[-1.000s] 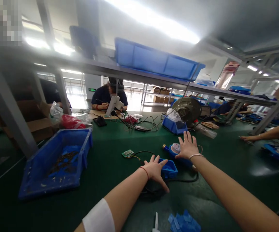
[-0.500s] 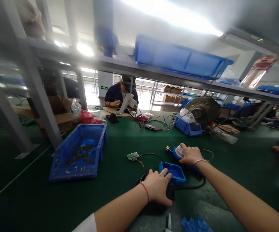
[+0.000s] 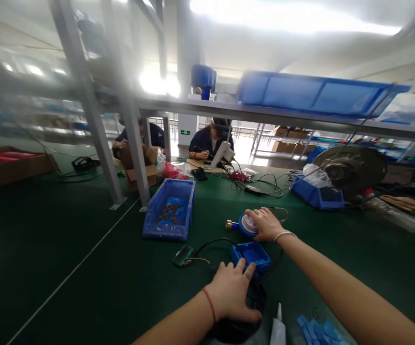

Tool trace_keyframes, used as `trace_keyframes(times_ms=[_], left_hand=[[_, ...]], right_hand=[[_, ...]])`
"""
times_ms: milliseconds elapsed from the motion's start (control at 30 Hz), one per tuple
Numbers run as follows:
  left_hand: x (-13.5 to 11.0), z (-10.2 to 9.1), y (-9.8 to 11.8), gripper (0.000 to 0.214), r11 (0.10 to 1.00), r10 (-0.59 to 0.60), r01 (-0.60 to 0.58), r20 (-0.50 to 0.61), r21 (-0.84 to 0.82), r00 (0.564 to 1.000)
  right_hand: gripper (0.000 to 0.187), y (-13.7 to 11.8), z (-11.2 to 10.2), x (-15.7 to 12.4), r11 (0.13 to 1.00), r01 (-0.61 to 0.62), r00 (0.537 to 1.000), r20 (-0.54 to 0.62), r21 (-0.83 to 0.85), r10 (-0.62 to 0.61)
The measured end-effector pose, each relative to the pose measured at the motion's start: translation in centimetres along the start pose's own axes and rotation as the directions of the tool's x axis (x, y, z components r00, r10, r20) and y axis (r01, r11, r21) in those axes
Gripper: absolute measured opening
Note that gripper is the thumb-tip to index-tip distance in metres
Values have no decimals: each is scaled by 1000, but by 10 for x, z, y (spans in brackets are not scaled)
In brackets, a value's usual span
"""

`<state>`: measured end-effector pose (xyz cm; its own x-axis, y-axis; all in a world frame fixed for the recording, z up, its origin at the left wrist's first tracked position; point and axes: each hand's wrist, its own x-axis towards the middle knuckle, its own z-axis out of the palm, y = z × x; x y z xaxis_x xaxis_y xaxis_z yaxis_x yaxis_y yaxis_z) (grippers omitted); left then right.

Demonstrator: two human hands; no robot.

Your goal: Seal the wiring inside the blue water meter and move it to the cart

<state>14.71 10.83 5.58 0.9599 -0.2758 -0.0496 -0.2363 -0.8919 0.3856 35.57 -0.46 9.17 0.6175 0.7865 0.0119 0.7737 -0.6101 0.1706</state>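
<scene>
My left hand (image 3: 230, 293) rests on a coil of black cable (image 3: 253, 299) on the green table, its fingertips touching a small blue open housing (image 3: 253, 252). My right hand (image 3: 265, 224) lies over a blue water meter (image 3: 243, 224) with a brass fitting and a clear round face, gripping it from the right. A small green circuit board (image 3: 183, 255) lies left of the housing, joined to it by thin wires.
A blue bin (image 3: 170, 215) with small dark parts stands to the left. Another blue tray (image 3: 317, 194), a round fan (image 3: 351, 168) and cables sit at the back. Blue plastic pieces (image 3: 318, 330) lie near me. Other people work across the table (image 3: 49, 249).
The view has swung to the left. My left hand has drawn back onto the black cable coil, and my right hand has closed over the water meter.
</scene>
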Motion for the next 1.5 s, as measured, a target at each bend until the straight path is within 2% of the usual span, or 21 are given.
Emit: trace_keyframes(times_ms=[200,333,433,533,700,767,800,867,933,967,1000,1033,1067,1100,1133,1233,1300,1367,1400,1433,1500], left_hand=[[-53,7,12,95,987,-142,137,-49,-85,989],[-89,10,16,93,973,-170,161,-45,-166,984],[-109,19,15,100,965,-173,163,-34,-206,984],[-119,35,11,105,979,-137,139,25,-149,990],[-128,51,9,101,992,-100,108,109,-63,989],[-130,50,13,100,986,-116,125,88,-106,989],[-130,49,17,101,980,-137,146,74,-134,988],[-126,46,25,104,964,-190,193,38,-182,981],[-115,44,35,106,951,-239,235,5,-199,971],[-106,43,41,106,947,-262,256,-8,-193,965],[-95,42,46,106,944,-283,276,-17,-178,959],[-82,41,50,106,940,-307,301,-19,-159,951],[-68,39,54,106,934,-333,328,-20,-140,943],[-55,36,58,106,927,-359,353,-21,-126,933],[-44,32,61,106,919,-383,378,-26,-114,923],[-29,15,66,103,904,-424,420,-42,-82,905],[-42,1,62,94,928,-370,363,-90,-84,925],[-70,-13,47,79,970,-237,216,-237,-109,942],[-86,-19,34,68,979,-198,166,-363,-117,910],[-102,-25,18,58,980,-197,169,-497,-100,845],[-127,-33,-22,48,966,-221,253,-657,-48,721]], right_hand=[[97,-50,-8,9,985,171,985,-15,17,-171],[92,-90,-22,11,944,329,944,-11,35,-329],[92,-123,-33,8,888,459,888,-36,34,-458],[88,-155,-40,6,822,568,822,-67,24,-566],[89,-198,-52,3,680,732,680,-66,33,-730],[98,-204,-64,-7,672,739,674,-67,51,-736],[102,-203,-72,-17,695,716,698,-89,65,-711],[97,-193,-85,-48,794,593,801,-193,131,-567],[68,-174,-85,-93,900,317,914,-349,299,-206],[50,-165,-77,-118,895,118,907,-414,430,79],[42,-156,-64,-144,832,-66,825,-439,550,356],[41,-148,-46,-169,749,-224,723,-409,624,557],[44,-143,-25,-191,680,-331,642,-371,655,670],[47,-140,-2,-211,643,-409,607,-333,648,722],[50,-139,21,-227,627,-462,601,-298,628,742],[62,-143,75,-251,635,-536,627,-242,557,741],[66,-147,92,-252,645,-546,647,-219,535,730],[68,-148,95,-248,639,-553,660,-187,535,728],[67,-147,92,-246,632,-557,663,-170,539,729],[65,-146,89,-244,623,-558,664,-156,548,732],[57,-143,80,-245,599,-552,652,-147,581,744]])
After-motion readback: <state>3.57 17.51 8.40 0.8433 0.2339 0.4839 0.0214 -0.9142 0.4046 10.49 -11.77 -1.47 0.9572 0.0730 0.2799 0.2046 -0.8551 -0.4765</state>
